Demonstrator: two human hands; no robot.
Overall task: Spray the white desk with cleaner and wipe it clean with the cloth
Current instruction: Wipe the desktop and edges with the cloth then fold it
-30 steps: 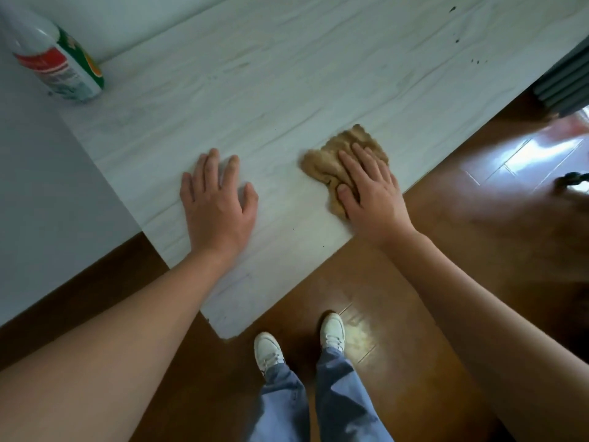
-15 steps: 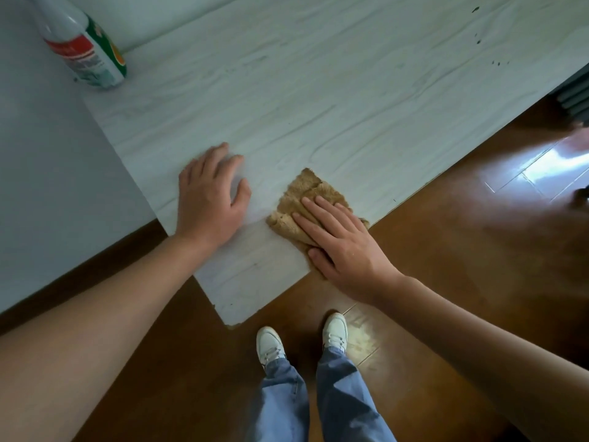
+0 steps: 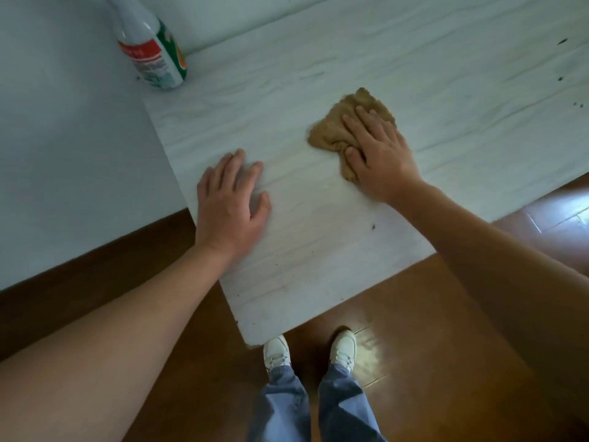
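The white desk [image 3: 350, 59] runs from its near corner, just above the person's feet, away to the far right. A crumpled tan cloth [image 3: 334, 129] lies on the desk top, right of centre and well in from the near edge. The right hand [image 3: 379, 154] rests on top of the cloth with the palm down and the fingers [image 3: 357, 122] straight and slightly spread, pressing the fabric flat to the surface. The thumb lies against the bunched near-left part of the cloth. No finger is seen curled round it. The left hand [image 3: 229, 205] lies flat on bare desk near the left edge, fingers extended and apart, holding nothing. It is to the left of the cloth and does not touch it. The cleaner bottle [image 3: 153, 55], white with a red and green label, stands at the far left corner of the desk close to the wall [image 3: 63, 122]; its top is out of view. A small dark speck [image 3: 372, 226] sits on the desk near the right forearm, and several more dark marks [image 3: 562, 41] show toward the far right. Fine specks also dot the near corner. Below the desk are a brown glossy floor [image 3: 446, 314], two white shoes [image 3: 277, 352] and blue trouser legs [image 3: 283, 406].
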